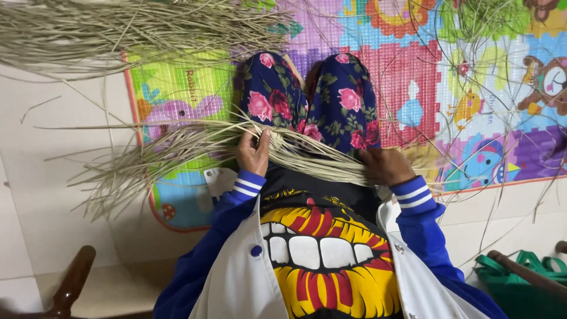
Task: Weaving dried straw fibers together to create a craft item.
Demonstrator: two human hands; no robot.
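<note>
A bundle of pale dried straw strands [177, 147] lies across my lap, fanning out to the left over the floor. My left hand [254, 152] grips the bundle near its middle, fingers wrapped around the strands. My right hand [387, 165] holds the narrower, gathered end of the same bundle by my right thigh. My knees, in dark blue trousers with pink flowers [313, 97], point away from me under the straw.
A colourful cartoon play mat [449, 77] covers the floor ahead. A larger pile of straw [118, 29] lies at top left, loose strands curl at right. A green bag [520, 283] sits at bottom right and a dark wooden chair arm [71, 283] at bottom left.
</note>
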